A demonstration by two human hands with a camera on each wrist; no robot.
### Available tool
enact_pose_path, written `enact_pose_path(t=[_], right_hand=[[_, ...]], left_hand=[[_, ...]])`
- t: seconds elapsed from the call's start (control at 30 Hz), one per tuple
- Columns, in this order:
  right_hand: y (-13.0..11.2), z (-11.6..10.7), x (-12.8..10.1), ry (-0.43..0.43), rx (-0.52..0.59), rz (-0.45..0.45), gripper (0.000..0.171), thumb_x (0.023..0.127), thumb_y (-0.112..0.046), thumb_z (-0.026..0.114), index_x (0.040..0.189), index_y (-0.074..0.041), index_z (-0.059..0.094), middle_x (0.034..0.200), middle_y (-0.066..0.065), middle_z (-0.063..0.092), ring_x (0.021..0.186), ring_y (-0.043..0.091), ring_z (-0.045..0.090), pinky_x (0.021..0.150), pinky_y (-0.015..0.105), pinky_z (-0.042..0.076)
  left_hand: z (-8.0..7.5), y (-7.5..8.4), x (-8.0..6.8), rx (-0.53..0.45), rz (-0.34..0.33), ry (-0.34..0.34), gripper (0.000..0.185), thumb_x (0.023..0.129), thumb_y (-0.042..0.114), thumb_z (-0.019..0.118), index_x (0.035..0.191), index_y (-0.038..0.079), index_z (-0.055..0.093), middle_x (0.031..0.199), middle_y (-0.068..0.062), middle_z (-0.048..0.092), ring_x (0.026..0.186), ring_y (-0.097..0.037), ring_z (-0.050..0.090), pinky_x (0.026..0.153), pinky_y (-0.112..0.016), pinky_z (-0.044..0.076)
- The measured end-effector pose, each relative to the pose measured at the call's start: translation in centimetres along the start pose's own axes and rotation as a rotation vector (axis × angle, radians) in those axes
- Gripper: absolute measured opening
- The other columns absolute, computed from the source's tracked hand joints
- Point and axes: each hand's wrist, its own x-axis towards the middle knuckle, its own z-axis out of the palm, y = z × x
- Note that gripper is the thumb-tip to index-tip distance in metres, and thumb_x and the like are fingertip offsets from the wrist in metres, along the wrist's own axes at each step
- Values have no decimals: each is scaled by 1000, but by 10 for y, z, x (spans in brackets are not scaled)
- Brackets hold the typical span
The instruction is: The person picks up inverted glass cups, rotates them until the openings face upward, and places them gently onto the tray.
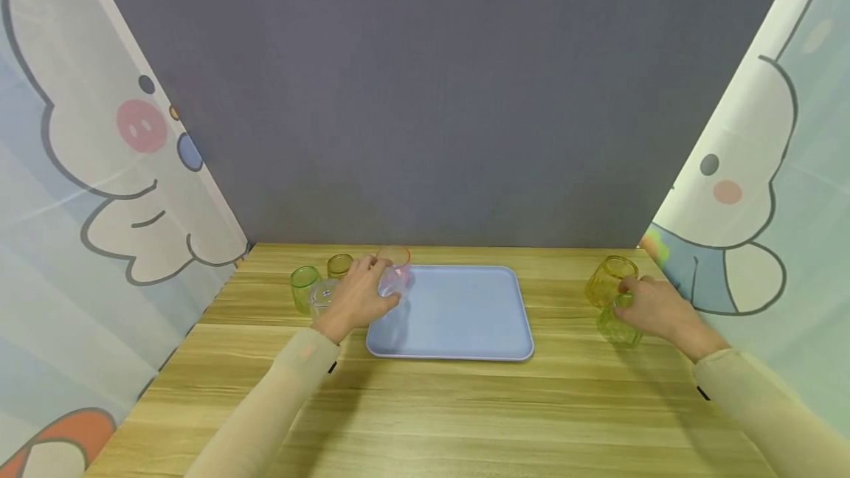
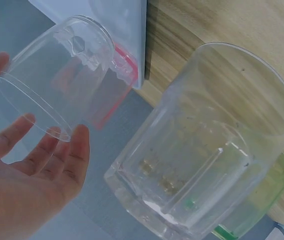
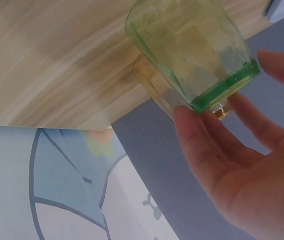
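Here, the left hand [image 1: 361, 295] pinches a clear cup [image 1: 392, 283] at the tray [image 1: 465, 316]'s ten o'clock; the right hand [image 1: 657, 307] clasps a green cup [image 1: 616, 327] at three.

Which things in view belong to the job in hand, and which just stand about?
Likely in the job:
Clear transparent cup, in left grip
Green transparent cup, in right grip
Pale blue rectangular tray

Apparently standing about:
Pink transparent cup
Faceted clear cup
Leftmost green transparent cup
Left amber transparent cup
Right amber transparent cup
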Motion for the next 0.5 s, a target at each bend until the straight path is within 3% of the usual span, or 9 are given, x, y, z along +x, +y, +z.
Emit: enact_pose_path(t=[0.23, 0.5], right_hand=[[3, 5, 1, 42, -15, -37, 44, 84, -20, 73, 113, 11, 62, 104, 31, 64, 90, 51, 63, 77, 59, 51], [1, 4, 2, 29, -24, -32, 45, 82, -20, 73, 114, 11, 63, 108, 31, 65, 95, 52, 63, 79, 60, 50]], left_hand=[[2, 1, 2, 22, 12, -15, 64, 88, 36, 73, 142, 9, 55, 134, -18, 52, 120, -37, 50, 93, -56, 49], [5, 2, 4, 74, 19, -16, 62, 86, 37, 74, 140, 10, 58, 132, -18, 54, 119, -39, 52, 93, -57, 50]])
